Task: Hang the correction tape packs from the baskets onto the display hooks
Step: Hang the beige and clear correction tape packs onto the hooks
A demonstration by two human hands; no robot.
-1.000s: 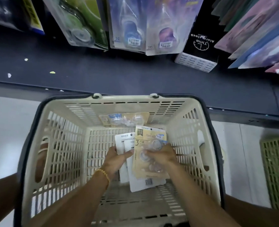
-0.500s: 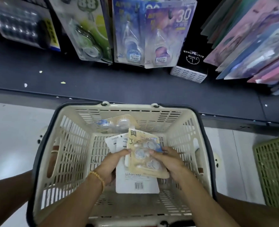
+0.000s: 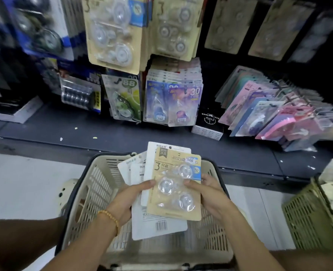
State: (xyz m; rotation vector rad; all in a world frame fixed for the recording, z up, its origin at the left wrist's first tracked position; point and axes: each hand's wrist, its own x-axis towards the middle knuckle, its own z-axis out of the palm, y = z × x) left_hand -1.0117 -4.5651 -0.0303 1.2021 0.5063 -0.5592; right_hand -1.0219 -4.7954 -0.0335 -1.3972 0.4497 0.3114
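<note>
Hands both busy over cream basket (image 3: 95,184). Left hand (image 3: 126,200) curled round about four white-backed packs (image 3: 152,218), fanned. Right hand (image 3: 208,196) pinching one tan three-roll pack (image 3: 173,192) on top, thumb on blister. Green basket (image 3: 306,218) far right.

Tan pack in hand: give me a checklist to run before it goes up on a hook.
1. Grip: left hand and right hand both hold the stack with the tan pack on top: ok.
2. Pack singled out: white packs are fanned behind it in the same grip: not ok.
3. Hang hole at the top edge uncovered: ok.
4. Matching hung packs in view above: ok.
5. Free room on that hook: cannot tell.
6. Stack lifted above the basket rim: ok.
</note>
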